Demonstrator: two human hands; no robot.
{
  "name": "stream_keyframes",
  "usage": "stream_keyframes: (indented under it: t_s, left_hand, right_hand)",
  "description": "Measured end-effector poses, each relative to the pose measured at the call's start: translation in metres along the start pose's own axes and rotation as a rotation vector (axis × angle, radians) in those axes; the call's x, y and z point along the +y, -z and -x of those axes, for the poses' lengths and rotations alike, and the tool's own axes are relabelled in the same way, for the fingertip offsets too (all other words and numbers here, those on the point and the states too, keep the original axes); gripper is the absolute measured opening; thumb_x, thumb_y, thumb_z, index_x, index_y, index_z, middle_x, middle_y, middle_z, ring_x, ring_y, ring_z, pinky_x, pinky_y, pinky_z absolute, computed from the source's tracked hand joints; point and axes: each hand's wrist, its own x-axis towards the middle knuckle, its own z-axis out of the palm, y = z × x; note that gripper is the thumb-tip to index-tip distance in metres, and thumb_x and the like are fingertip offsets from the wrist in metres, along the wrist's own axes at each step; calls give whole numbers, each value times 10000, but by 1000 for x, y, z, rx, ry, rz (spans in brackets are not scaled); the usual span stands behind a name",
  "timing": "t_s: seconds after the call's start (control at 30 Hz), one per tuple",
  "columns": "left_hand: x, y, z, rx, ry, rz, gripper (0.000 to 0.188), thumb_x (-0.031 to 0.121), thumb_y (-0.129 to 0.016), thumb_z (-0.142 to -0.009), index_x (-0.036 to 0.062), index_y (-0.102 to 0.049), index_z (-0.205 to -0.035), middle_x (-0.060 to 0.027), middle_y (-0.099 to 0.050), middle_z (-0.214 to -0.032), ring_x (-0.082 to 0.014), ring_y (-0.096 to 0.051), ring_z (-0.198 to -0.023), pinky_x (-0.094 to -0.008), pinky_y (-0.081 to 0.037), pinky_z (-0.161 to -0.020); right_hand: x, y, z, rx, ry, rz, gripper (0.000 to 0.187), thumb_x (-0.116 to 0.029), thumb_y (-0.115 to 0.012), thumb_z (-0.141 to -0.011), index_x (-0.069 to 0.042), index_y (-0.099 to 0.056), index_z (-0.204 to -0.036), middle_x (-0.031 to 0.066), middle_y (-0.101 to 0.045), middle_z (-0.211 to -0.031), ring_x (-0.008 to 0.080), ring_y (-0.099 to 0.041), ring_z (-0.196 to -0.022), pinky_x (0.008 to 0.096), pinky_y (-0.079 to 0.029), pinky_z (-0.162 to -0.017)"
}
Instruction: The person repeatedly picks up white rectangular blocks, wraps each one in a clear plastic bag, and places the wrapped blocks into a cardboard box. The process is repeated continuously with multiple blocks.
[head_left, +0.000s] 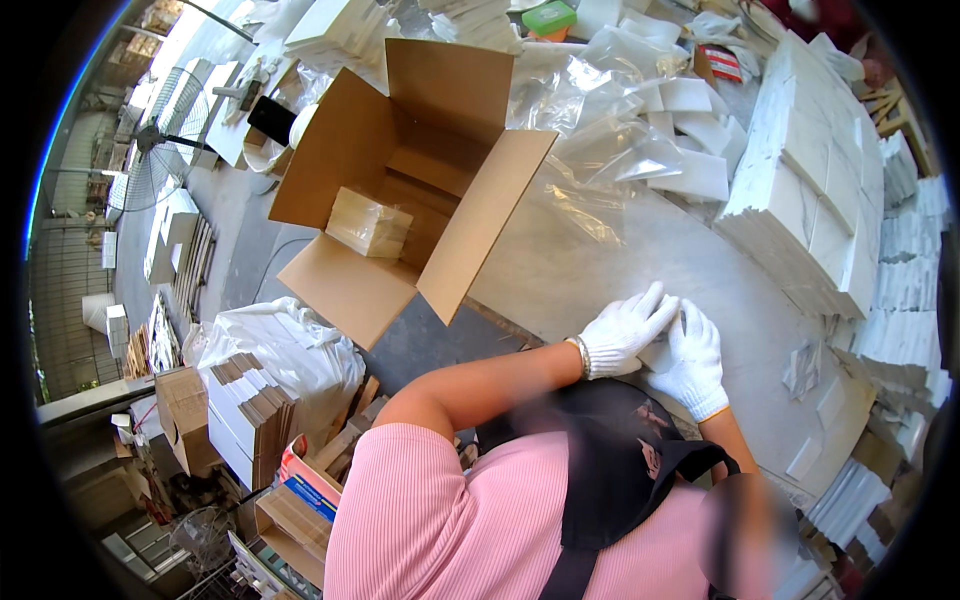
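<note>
Both hands wear white knit gloves and are close together over the near edge of the pale worktable [600, 265]. My left hand [625, 332] has its fingers stretched out toward the right, with nothing seen in it. Beside it, my right hand [693, 362] points its fingers away from me, also with no object visible. The fingertips of the two hands meet or nearly meet. To the left stands a cardboard box [345, 150] with its flaps spread. Inside it sits one block-shaped pack [368, 224] wrapped in clear plastic.
Clear plastic sheets [590, 120] and loose white tiles [695, 175] lie at the table's far side. A tall stack of marble-patterned tiles [800, 180] stands at the right. Left of me are a plastic-covered pile [285, 345], cartons [188, 420] and a standing fan [150, 138].
</note>
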Motion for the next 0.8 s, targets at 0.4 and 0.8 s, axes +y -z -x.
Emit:
stream_keyframes:
  t_s: [0.4, 0.8]
  left_hand:
    - [6, 8, -9, -85, 120, 95, 1187, 141, -853, -619, -32, -185, -1585, -353, -324, -1562, -428, -529, -1331, -462, -502, -1047]
    - [9, -4, 5, -65, 623, 1429, 841, 250, -516, -1088, -10, 76, -1626, -164, -220, -1679, -254, -396, -1460, -366, -322, -1195]
  right_hand:
    - [15, -5, 0, 60, 77, -178, 1166, -496, -865, -574, -39, -392, -1537, 217, -432, -1483, 403, -414, -1389, 502, -366, -1135]
    - [-43, -9, 45, 273, -667, -1463, 886, -405, -585, -1040, 7, -78, -1638, 178, -119, -1720, 248, -92, -1588, 360, -148, -1259]
